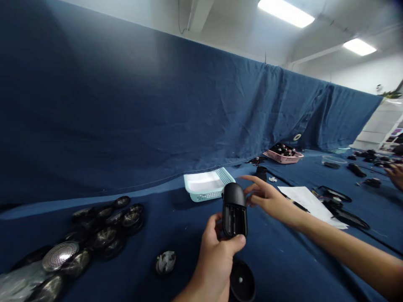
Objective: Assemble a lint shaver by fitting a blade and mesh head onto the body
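My left hand grips a black rounded plastic casing, its thumb along the lower edge. The casing stands upright with a domed top and an open slotted recess facing me. Just right of it hovers my right hand, fingers apart and nothing visible in them; I cannot tell whether its fingertips touch the casing. Below my left hand, partly covered by it, lies a dark round cup-like part with a small white spot inside. A small round piece in clear wrapping rests to the left.
Several black round parts are heaped at left beside a silver dimpled disc. A light-blue basket stands ahead, with a pink basket farther right. Paper, a pen and cables lie at right. Another person's hand shows at the right edge.
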A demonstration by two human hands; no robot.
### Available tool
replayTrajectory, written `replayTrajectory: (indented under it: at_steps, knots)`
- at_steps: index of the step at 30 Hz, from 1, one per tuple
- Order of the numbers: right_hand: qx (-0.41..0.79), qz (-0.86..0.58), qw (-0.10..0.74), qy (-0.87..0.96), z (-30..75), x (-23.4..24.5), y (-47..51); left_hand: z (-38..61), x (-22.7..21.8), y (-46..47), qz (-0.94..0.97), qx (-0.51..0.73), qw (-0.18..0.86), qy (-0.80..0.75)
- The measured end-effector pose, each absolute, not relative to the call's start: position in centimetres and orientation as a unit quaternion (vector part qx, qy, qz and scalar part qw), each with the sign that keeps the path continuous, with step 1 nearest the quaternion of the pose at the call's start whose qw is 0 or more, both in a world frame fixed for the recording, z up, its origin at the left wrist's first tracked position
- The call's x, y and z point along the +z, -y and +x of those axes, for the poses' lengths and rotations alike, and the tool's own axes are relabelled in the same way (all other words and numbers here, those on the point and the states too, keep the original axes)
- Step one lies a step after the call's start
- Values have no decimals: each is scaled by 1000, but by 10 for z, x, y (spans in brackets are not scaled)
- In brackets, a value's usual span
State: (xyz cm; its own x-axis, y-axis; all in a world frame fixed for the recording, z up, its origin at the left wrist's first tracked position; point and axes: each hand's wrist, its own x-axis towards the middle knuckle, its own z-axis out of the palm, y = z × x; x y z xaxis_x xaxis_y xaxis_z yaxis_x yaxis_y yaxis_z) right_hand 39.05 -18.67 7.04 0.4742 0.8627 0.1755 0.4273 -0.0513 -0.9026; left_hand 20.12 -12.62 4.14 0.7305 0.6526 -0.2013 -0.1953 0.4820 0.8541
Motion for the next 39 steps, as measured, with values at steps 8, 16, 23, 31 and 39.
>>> replayTrajectory:
  at_steps: [8,16,23,31,39]
  knots:
    - [513,-489,688,156,372,44,166,214,30,114,330,233,888,-218]
    - [346,-469,686,436,319,49,148,229,5,69,189,280,893,-299]
    - [284,-484,586,585,296,58,137,227,7,49,166,313,899,-258]
    - [272,-408,806,331,321,71,123,225,7,38,187,295,888,-300]
    - [306,-470,820,115,370,46,137,213,37,26,304,382,839,-239]
